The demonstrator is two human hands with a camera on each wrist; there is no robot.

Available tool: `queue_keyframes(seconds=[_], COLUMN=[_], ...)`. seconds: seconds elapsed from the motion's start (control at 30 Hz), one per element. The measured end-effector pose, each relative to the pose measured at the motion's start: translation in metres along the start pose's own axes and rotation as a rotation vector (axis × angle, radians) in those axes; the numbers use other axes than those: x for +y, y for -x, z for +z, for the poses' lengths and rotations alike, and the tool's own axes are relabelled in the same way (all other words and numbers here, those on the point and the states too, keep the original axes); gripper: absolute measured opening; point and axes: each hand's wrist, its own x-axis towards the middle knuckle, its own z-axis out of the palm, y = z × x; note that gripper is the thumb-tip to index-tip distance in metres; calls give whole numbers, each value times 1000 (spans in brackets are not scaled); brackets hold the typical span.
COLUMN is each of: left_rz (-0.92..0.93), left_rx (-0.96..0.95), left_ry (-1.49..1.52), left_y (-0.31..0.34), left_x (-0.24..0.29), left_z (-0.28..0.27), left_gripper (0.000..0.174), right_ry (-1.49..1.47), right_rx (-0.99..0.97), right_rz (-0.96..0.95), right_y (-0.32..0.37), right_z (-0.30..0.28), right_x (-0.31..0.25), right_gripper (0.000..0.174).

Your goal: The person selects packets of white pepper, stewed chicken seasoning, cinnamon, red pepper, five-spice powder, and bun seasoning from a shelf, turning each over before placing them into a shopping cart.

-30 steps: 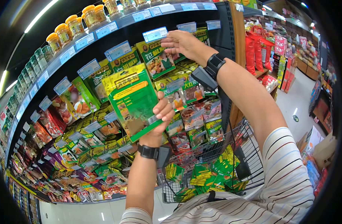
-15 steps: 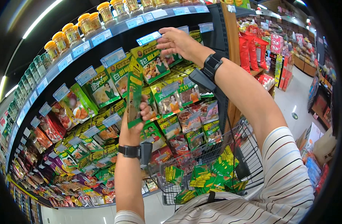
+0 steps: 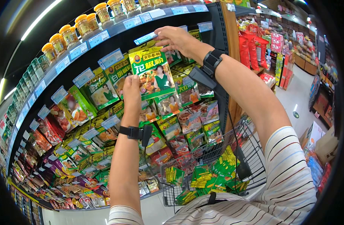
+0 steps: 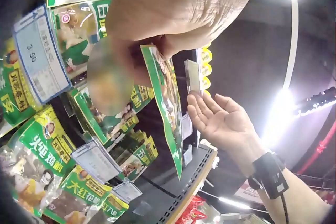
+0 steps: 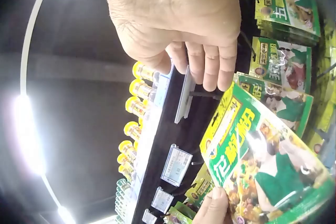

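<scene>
My left hand (image 3: 132, 90) pinches a green and yellow seasoning packet (image 3: 153, 73) by its side edge, thumb in front. The packet's printed front, with a figure in green, faces me, held upright before the hanging rows. My right hand (image 3: 179, 41) is raised at the hook above it, fingertips right by a blue-edged price tag (image 3: 145, 38). In the left wrist view that right hand (image 4: 228, 127) has extended fingers and a bare palm. The right wrist view shows the packet's top corner (image 5: 228, 100) close under the right fingertips.
Rows of hanging packets (image 3: 98, 88) with price tags fill the shelf. Yellow-lidded jars (image 3: 82, 24) line the ledge above. A wire cart (image 3: 250, 150) with several green packets (image 3: 213, 176) stands below, close to my body. A wooden post (image 3: 228, 45) ends the shelf.
My left hand has turned the packet from its back, past edge-on, to its front and lifted it toward the hook. My right hand stays by the price tag.
</scene>
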Motion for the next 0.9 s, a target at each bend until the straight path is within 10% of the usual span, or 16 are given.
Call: queue_keyframes(seconds=[0.9], left_rz=[110], left_rx=[199], left_ry=[-254], left_y=[-52], left_x=[-44], left_z=[46], left_gripper=[26], right_ry=[-29], right_rx=[-44], right_rz=[-8], right_y=[6], right_z=[-4], right_x=[10], right_gripper=[48])
